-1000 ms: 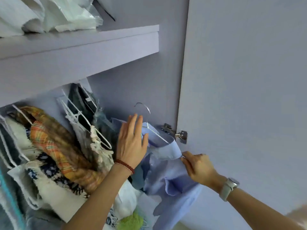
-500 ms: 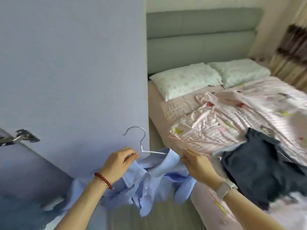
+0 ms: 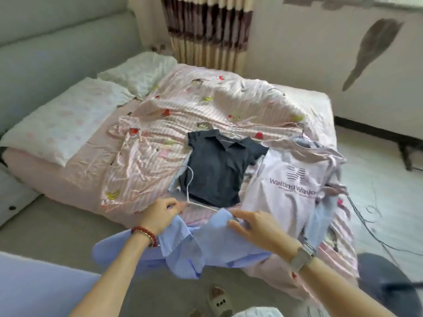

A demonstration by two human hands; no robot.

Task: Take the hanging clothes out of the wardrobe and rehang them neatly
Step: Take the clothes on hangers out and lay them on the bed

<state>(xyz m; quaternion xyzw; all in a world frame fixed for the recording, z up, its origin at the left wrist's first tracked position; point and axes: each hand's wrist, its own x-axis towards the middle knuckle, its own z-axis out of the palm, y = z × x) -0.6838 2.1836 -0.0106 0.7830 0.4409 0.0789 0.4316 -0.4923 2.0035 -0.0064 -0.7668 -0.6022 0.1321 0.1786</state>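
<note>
A light blue shirt (image 3: 183, 250) on a white wire hanger (image 3: 188, 188) hangs in front of me over the bed's near edge. My left hand (image 3: 160, 213) grips the hanger's left shoulder together with the shirt collar. My right hand (image 3: 254, 227) holds the right side of the collar, fingers curled on the cloth. On the bed lie a dark navy polo shirt (image 3: 219, 168) on a hanger and a pale T-shirt (image 3: 290, 186) printed "Waiting Wave". The wardrobe is out of view.
The bed (image 3: 57, 177) carries a pink striped quilt (image 3: 164, 124) and two pillows (image 3: 68, 115). A slipper (image 3: 217, 300) lies on the grey floor below my hands. Cables (image 3: 370, 223) trail on the floor to the right. A striped curtain (image 3: 206, 30) hangs behind the bed.
I have turned from the wardrobe to the bed, carrying the blue shirt on its hanger out with both hands. The shirt now hangs over the bed's near edge.
</note>
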